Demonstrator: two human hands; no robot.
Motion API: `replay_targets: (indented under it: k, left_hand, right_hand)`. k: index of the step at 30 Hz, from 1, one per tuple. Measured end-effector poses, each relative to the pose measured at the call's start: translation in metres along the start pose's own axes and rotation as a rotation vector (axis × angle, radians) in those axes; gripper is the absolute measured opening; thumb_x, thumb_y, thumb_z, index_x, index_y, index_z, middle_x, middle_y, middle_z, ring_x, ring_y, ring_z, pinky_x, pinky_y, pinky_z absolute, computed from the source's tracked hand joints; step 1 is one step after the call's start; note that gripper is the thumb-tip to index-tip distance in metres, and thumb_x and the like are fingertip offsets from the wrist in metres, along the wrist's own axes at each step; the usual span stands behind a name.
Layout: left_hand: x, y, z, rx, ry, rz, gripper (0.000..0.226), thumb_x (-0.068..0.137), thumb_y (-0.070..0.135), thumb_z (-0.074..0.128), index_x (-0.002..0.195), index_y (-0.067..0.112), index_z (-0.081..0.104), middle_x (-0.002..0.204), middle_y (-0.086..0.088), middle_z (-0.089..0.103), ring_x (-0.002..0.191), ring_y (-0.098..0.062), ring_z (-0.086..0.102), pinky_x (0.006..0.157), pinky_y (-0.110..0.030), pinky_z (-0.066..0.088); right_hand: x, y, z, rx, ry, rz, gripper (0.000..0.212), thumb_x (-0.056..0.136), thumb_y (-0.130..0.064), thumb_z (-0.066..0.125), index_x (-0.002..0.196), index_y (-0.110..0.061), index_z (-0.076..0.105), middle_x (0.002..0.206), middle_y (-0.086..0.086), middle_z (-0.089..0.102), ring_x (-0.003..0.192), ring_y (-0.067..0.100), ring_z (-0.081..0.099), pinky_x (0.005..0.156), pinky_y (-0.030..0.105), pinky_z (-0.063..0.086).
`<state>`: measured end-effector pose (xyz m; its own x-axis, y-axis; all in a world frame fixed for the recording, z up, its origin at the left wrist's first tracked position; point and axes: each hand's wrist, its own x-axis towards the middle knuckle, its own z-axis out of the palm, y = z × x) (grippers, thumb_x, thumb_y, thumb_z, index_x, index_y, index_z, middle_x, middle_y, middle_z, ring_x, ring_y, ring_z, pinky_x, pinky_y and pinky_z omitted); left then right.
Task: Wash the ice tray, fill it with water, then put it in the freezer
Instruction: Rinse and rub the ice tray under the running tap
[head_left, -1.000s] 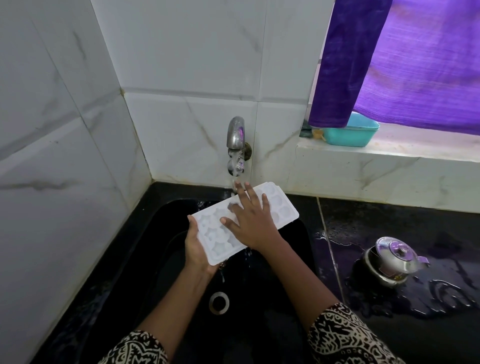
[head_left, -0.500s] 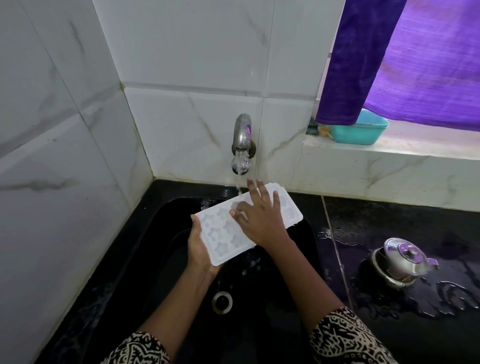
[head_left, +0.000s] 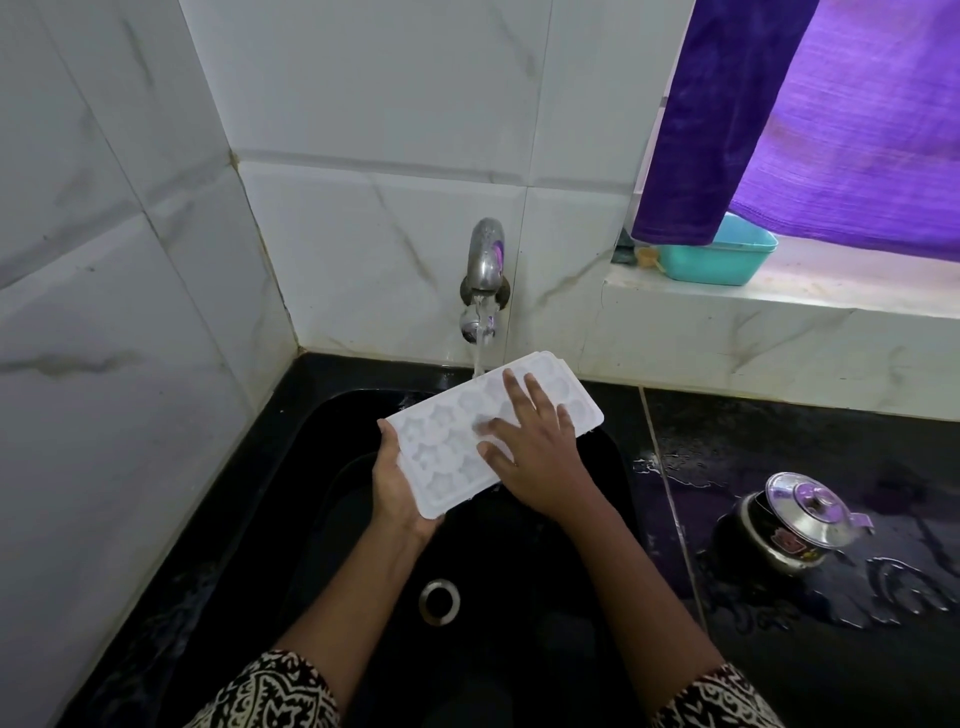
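A white ice tray (head_left: 447, 441) with star-shaped cells is held tilted over the black sink (head_left: 322, 467), just under the metal tap (head_left: 484, 260). Water runs from the tap onto the tray's far edge. My left hand (head_left: 397, 488) grips the tray's near left end from below. My right hand (head_left: 535, 447) lies flat on the tray's top with its fingers spread over the cells.
The sink drain (head_left: 439, 601) sits below the hands. White tiled walls close in on the left and behind. On the wet black counter at the right stands a small steel lidded pot (head_left: 795, 519). A teal tub (head_left: 719, 254) rests on the sill beneath a purple curtain (head_left: 810, 119).
My right hand has slid back and forth over the tray's cells. The tray stays under the tap, held by my left hand.
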<state>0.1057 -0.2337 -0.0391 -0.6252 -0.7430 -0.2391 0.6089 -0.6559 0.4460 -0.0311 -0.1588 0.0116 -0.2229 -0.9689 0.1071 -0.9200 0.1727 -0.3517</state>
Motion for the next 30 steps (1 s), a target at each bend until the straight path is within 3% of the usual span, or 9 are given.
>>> replay_targets:
  k: [3, 8, 12, 17, 21, 27, 30]
  left_hand:
    - [0.0, -0.002, 0.001, -0.002, -0.016, -0.011, 0.077, 0.09, 0.07, 0.031, 0.128, 0.008, 0.057, 0.125, -0.021, 0.065, 0.109, -0.039, 0.065, 0.075, -0.048, 0.058]
    - [0.0, 0.005, -0.002, 0.007, -0.021, 0.007, 0.082, 0.087, 0.072, 0.031, 0.132, 0.007, 0.053, 0.128, -0.021, 0.062, 0.111, -0.039, 0.064, 0.083, -0.052, 0.057]
    - [-0.001, 0.001, 0.0, 0.013, -0.009, 0.007, 0.08, 0.089, 0.071, 0.03, 0.131, 0.008, 0.054, 0.125, -0.021, 0.064, 0.109, -0.038, 0.066, 0.08, -0.05, 0.058]
    - [0.001, 0.005, -0.002, 0.022, 0.008, 0.0, 0.085, 0.087, 0.074, 0.03, 0.133, 0.007, 0.053, 0.129, -0.021, 0.062, 0.113, -0.04, 0.063, 0.085, -0.054, 0.056]
    - [-0.002, 0.002, -0.005, 0.008, 0.002, 0.017, 0.082, 0.088, 0.072, 0.032, 0.132, 0.006, 0.053, 0.128, -0.021, 0.063, 0.111, -0.039, 0.064, 0.079, -0.049, 0.058]
    - [0.0, 0.006, -0.004, 0.008, 0.001, 0.026, 0.083, 0.088, 0.073, 0.031, 0.131, 0.006, 0.054, 0.129, -0.021, 0.062, 0.113, -0.039, 0.063, 0.083, -0.05, 0.057]
    - [-0.002, 0.005, -0.003, 0.02, 0.002, 0.032, 0.081, 0.087, 0.072, 0.032, 0.13, 0.007, 0.055, 0.127, -0.021, 0.063, 0.111, -0.039, 0.064, 0.079, -0.049, 0.058]
  right_hand:
    - [0.006, -0.005, 0.005, -0.063, 0.024, 0.051, 0.033, 0.097, -0.046, 0.038, 0.115, -0.029, 0.06, 0.16, -0.001, -0.01, 0.145, 0.017, -0.018, 0.114, 0.052, -0.005]
    - [0.008, -0.008, 0.01, -0.105, -0.03, -0.051, 0.042, 0.095, -0.054, 0.036, 0.123, -0.029, 0.056, 0.159, -0.003, -0.014, 0.144, 0.016, -0.02, 0.113, 0.052, -0.007]
    - [0.012, -0.009, 0.005, -0.152, 0.052, 0.01, 0.044, 0.095, -0.057, 0.034, 0.103, -0.026, 0.064, 0.16, -0.002, -0.009, 0.145, 0.016, -0.018, 0.113, 0.051, -0.009]
    - [0.007, -0.014, 0.016, -0.15, -0.003, -0.045, 0.047, 0.095, -0.057, 0.03, 0.122, -0.026, 0.054, 0.16, -0.002, -0.013, 0.144, 0.015, -0.02, 0.113, 0.051, -0.009]
    - [0.008, -0.01, 0.012, -0.128, 0.043, 0.016, 0.042, 0.097, -0.053, 0.031, 0.11, -0.027, 0.061, 0.16, -0.001, -0.01, 0.145, 0.017, -0.019, 0.113, 0.05, -0.01]
    - [0.003, -0.015, 0.02, -0.122, 0.021, -0.048, 0.043, 0.097, -0.053, 0.032, 0.125, -0.027, 0.052, 0.159, -0.004, -0.016, 0.144, 0.015, -0.021, 0.113, 0.051, -0.009]
    - [0.003, -0.006, 0.014, -0.133, 0.059, -0.002, 0.039, 0.097, -0.053, 0.031, 0.115, -0.031, 0.059, 0.16, -0.002, -0.011, 0.144, 0.016, -0.019, 0.113, 0.05, -0.01]
